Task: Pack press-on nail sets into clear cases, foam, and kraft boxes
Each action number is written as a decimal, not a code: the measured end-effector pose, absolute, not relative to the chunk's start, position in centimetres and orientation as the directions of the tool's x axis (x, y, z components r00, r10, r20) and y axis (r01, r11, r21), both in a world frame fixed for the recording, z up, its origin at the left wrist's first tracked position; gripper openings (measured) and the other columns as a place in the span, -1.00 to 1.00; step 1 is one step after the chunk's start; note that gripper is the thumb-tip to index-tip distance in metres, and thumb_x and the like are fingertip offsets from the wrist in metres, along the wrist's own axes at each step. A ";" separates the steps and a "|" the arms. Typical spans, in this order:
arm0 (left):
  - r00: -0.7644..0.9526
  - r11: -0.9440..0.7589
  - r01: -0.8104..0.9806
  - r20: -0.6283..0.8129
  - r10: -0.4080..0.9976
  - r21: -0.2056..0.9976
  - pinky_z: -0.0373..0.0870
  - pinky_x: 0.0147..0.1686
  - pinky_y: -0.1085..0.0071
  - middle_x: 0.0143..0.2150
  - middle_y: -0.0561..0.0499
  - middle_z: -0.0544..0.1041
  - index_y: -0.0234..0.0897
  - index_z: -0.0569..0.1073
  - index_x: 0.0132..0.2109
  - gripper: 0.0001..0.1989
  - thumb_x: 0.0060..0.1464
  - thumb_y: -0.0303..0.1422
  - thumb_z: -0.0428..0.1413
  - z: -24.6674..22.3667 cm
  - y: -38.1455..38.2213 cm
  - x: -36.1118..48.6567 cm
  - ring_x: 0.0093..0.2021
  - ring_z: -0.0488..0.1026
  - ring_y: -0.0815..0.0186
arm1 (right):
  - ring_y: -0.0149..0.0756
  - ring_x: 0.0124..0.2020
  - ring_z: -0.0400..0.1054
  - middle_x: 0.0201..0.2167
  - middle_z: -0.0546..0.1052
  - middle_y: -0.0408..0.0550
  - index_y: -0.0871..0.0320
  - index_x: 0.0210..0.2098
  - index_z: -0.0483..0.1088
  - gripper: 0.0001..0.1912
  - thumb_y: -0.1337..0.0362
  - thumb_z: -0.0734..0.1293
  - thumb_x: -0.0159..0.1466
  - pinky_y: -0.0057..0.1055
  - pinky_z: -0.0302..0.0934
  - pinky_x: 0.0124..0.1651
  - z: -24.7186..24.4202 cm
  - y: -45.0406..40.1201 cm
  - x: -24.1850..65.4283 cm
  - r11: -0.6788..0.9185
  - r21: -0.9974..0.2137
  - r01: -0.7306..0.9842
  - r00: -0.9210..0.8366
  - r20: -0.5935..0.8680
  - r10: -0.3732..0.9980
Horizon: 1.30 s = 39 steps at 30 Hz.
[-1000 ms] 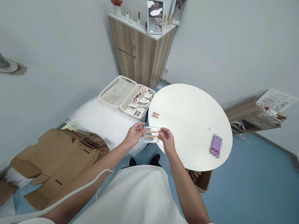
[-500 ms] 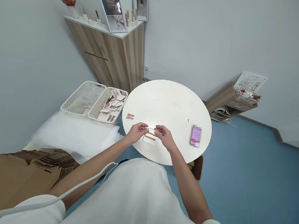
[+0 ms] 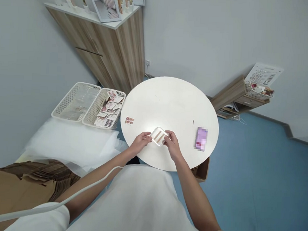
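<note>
Head view gives me the left hand (image 3: 141,142) pinching one side of a clear case (image 3: 158,136), the right hand (image 3: 172,145) gripping the other, over the round table (image 3: 175,106) toward its near edge. Small oval pieces (image 3: 129,120) lie by its left edge, a blurred purple item (image 3: 201,138) near the right.

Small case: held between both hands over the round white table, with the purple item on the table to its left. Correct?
Wrong side: in the head view, the purple item is on the round white table to the right of the small case. The rest stands.
</note>
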<state>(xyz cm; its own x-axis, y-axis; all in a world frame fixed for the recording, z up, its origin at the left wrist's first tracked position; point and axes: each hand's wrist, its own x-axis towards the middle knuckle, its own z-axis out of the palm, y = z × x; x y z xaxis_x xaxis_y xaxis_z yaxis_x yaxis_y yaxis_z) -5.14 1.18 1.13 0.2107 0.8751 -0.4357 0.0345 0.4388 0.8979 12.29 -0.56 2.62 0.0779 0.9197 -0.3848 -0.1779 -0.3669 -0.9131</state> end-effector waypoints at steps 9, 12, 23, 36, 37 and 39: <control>0.189 0.376 -0.109 -0.352 0.917 0.920 0.36 -0.27 0.34 -0.40 0.05 0.43 -0.28 0.32 -0.07 -0.54 -0.15 -0.22 0.18 -0.6 2.4 -4.4 -0.39 0.42 0.38 | -0.43 -0.38 0.34 -0.33 0.32 -0.20 0.05 -0.24 0.20 -0.71 0.15 0.30 0.06 -0.32 0.26 -0.17 1.5 -3.3 10.3 -0.385 -0.895 -0.226 0.182 -0.427 0.886; 0.234 0.380 -0.065 -0.356 0.905 0.923 0.36 -0.31 0.37 -0.45 0.08 0.43 -0.30 0.35 -0.13 -0.58 -0.17 -0.22 0.18 -0.9 2.9 -4.8 -0.44 0.41 0.40 | -0.41 -0.34 0.35 -0.21 0.32 -0.15 0.03 -0.16 0.18 -0.60 0.17 0.34 0.02 -0.28 0.24 -0.12 0.8 -4.1 10.6 -0.385 -0.917 -0.103 0.205 -0.399 0.894; 0.365 0.374 -0.018 -0.342 0.866 0.927 0.38 -0.26 0.32 -0.43 0.04 0.42 -0.32 0.39 -0.12 -0.60 -0.11 -0.21 0.16 0.3 2.7 -4.9 -0.38 0.42 0.37 | -0.13 0.21 -0.03 0.23 0.02 0.00 -0.01 0.01 0.15 -0.45 0.26 0.35 0.03 -0.10 0.07 0.09 1.6 -4.0 13.6 0.018 -0.890 0.455 -0.128 -0.045 0.991; 0.623 0.265 0.032 -0.227 0.749 0.964 0.34 -0.12 0.22 -0.07 -0.07 0.34 -0.16 0.13 0.18 -0.21 -0.22 -0.38 0.26 -0.7 1.8 -4.0 -0.22 0.43 0.32 | -0.13 0.13 0.12 0.13 0.21 0.05 0.05 -0.14 0.30 -0.54 0.25 0.41 -0.05 -0.20 0.15 0.03 2.1 -4.3 16.3 -0.026 -0.929 0.370 -0.036 -0.042 0.998; 0.627 0.261 0.027 -0.220 0.747 0.965 0.34 -0.11 0.22 -0.10 -0.06 0.35 -0.18 0.14 0.17 -0.23 -0.22 -0.38 0.26 -0.6 1.7 -3.7 -0.23 0.43 0.33 | -0.12 0.13 0.13 0.13 0.21 0.05 0.05 -0.14 0.31 -0.54 0.25 0.41 -0.06 -0.19 0.15 0.03 2.0 -4.4 16.5 -0.035 -0.933 0.358 -0.030 -0.049 0.998; 0.630 0.262 0.011 -0.210 0.748 0.965 0.35 -0.12 0.22 -0.12 -0.06 0.37 -0.20 0.16 0.16 -0.24 -0.21 -0.38 0.26 -0.3 1.5 -3.3 -0.24 0.43 0.34 | -0.12 0.12 0.14 0.12 0.21 0.06 0.04 -0.16 0.32 -0.54 0.25 0.42 -0.07 -0.19 0.15 0.04 1.9 -4.4 16.8 -0.052 -0.946 0.320 -0.029 -0.065 0.997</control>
